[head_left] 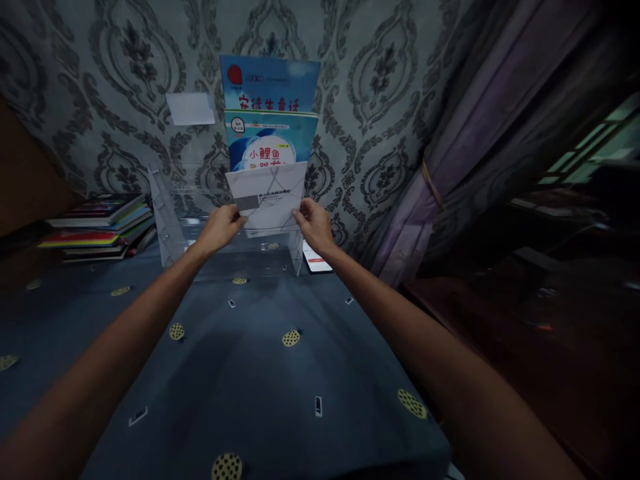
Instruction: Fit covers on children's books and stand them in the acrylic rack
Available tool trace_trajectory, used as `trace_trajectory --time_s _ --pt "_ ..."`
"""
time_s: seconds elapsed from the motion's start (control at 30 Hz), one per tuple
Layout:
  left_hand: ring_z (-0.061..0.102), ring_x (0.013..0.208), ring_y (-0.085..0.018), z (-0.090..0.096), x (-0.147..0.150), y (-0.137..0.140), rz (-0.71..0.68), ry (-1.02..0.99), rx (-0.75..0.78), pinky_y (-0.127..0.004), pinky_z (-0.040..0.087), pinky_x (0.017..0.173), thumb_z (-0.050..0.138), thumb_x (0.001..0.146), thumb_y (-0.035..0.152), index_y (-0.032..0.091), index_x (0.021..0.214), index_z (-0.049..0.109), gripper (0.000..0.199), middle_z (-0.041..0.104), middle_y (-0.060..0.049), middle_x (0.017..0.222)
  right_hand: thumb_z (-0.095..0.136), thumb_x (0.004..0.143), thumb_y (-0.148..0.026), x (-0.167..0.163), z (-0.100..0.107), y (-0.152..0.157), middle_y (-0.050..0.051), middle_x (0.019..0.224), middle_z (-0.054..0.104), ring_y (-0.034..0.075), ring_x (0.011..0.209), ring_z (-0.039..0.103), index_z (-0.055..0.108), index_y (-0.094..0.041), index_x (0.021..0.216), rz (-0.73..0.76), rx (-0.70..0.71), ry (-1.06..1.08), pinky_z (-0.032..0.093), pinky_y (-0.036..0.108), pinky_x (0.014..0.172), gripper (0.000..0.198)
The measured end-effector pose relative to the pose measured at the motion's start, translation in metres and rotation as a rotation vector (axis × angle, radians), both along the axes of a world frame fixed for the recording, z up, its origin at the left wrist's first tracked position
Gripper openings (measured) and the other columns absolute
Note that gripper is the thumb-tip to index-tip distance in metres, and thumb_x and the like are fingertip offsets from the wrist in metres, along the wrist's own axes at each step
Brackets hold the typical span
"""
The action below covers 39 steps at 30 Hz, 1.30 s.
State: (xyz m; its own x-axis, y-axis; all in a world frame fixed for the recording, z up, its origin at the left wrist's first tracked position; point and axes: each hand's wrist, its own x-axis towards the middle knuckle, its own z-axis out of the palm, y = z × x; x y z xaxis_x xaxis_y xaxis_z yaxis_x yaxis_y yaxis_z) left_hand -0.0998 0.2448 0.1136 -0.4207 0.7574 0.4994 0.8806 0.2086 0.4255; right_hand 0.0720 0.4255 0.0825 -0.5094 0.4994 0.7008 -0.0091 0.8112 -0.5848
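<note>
A white booklet (pixel 273 200) with a grey block and dark print on its cover is held upright between both hands. My left hand (pixel 223 225) pinches its left edge, and my right hand (pixel 314 223) grips the right edge. The booklet is at the front tier of a clear plastic rack (pixel 220 260). Behind it stand a teal book (pixel 273 127) with a round white title patch and, higher up, a blue book (pixel 270 77) with red lettering. The booklet covers the lower part of the teal book.
Left of the rack lies a stack of books (pixel 103 227). A lit phone (pixel 317 259) is by the rack's right foot. A white card (pixel 191 109) shows at the upper left. The blue patterned tablecloth (pixel 260 387) ends at right; a purple curtain (pixel 450 133) hangs beyond.
</note>
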Motion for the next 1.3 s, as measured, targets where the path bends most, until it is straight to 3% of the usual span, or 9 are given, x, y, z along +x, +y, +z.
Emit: trace_trajectory --time_s 0.33,0.6,0.87,1.3 --pt "0.068 0.079 -0.023 0.004 -0.005 0.003 -0.023 -0.087 0.045 -0.034 0.050 0.081 0.057 0.082 0.023 0.019 0.086 0.071 0.016 0.073 -0.004 0.076 0.059 0.085 -0.025 0.004 0.006 0.001 0.007 0.090 0.063 0.022 0.083 0.060 0.062 -0.020 0.082 -0.149 0.099 0.044 0.049 0.035 0.080 0.006" --pt "0.070 0.068 -0.020 0.000 0.002 0.010 -0.005 -0.158 0.073 -0.030 0.051 0.071 0.054 0.083 0.024 0.018 0.082 0.066 0.013 0.070 -0.002 0.071 0.058 0.082 -0.025 0.006 0.009 0.000 0.005 0.083 0.067 0.022 0.076 0.060 0.064 -0.020 0.087 -0.192 0.029 0.001 0.048 0.035 0.076 0.009" --pt "0.068 0.071 -0.020 -0.004 -0.003 0.010 0.042 -0.162 0.104 -0.030 0.049 0.074 0.057 0.083 0.026 0.020 0.079 0.064 0.010 0.070 -0.001 0.070 0.059 0.082 -0.026 0.003 0.003 -0.004 0.004 0.079 0.070 0.020 0.072 0.063 0.066 -0.020 0.085 -0.202 -0.045 -0.009 0.049 0.033 0.072 0.009" --pt "0.069 0.066 -0.019 -0.008 0.000 0.015 0.009 -0.229 0.125 -0.029 0.050 0.068 0.055 0.083 0.027 0.020 0.078 0.061 0.010 0.066 0.000 0.066 0.060 0.081 -0.024 0.004 0.001 -0.002 0.006 0.080 0.070 0.022 0.074 0.064 0.067 -0.020 0.085 -0.223 -0.035 0.014 0.051 0.036 0.076 0.009"
